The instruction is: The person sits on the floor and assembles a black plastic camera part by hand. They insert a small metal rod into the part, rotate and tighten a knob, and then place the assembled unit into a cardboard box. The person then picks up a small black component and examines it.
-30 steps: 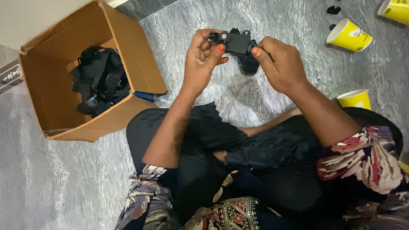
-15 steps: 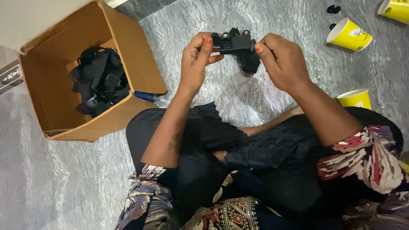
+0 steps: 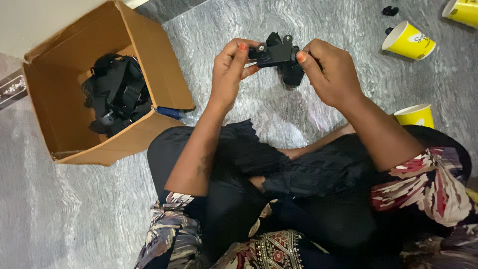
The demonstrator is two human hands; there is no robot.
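I sit cross-legged on a grey marbled floor. A small black plastic mount piece [image 3: 277, 53] with screw knobs is held up between both hands. My left hand [image 3: 230, 69] pinches its left end with thumb and fingers. My right hand [image 3: 329, 74] grips its right end, with more of the black part hanging below the fingers. Both hands are above the floor in front of my knees.
An open cardboard box [image 3: 149, 55] at the left holds a tangle of black straps and mounts [image 3: 117, 94]. Yellow paper cups lie at the upper right [image 3: 408, 41], the far corner [image 3: 463, 11] and by my right knee [image 3: 416, 115]. Small black parts [image 3: 390, 10] lie on the floor.
Both hands have shifted the black piece slightly; my left fingers have regripped its left end, and the part has turned a little between the hands.
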